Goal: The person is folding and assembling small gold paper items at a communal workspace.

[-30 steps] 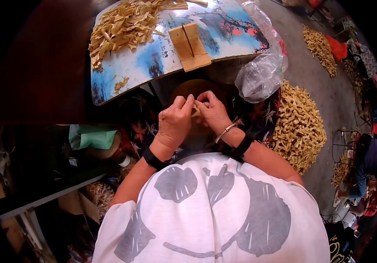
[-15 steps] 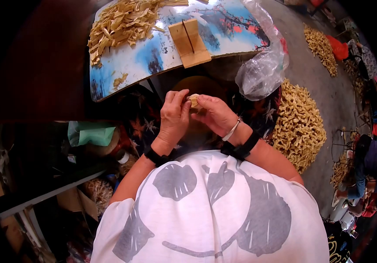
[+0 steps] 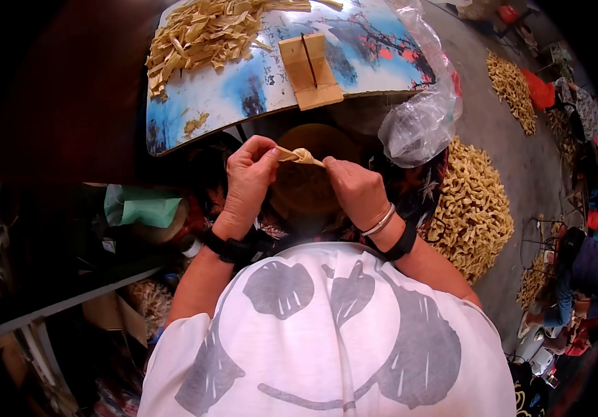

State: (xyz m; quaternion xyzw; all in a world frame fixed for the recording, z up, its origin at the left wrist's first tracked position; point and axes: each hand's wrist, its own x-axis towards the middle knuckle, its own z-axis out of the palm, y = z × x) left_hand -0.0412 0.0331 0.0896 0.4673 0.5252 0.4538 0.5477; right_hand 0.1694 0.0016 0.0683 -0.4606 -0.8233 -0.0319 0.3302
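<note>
A pale yellow strip, like dried tofu skin, is stretched between my hands with a knot in its middle. My left hand pinches its wider left end between thumb and fingers. At the other side, the fingers of my right hand are closed on the short right end. Below the strip is a round brownish tub, partly in shadow. Beyond my hands, a wooden stand with an upright dark blade sits on the table's near edge.
Loose flat strips are heaped on the painted tabletop. A clear plastic bag hangs at its right corner. On the floor to the right lies a large pile of knotted pieces. Another person bends down at far right.
My hands have moved apart, drawing the strip out sideways. The knot, mostly covered by my fingers before, now shows plainly between them.
</note>
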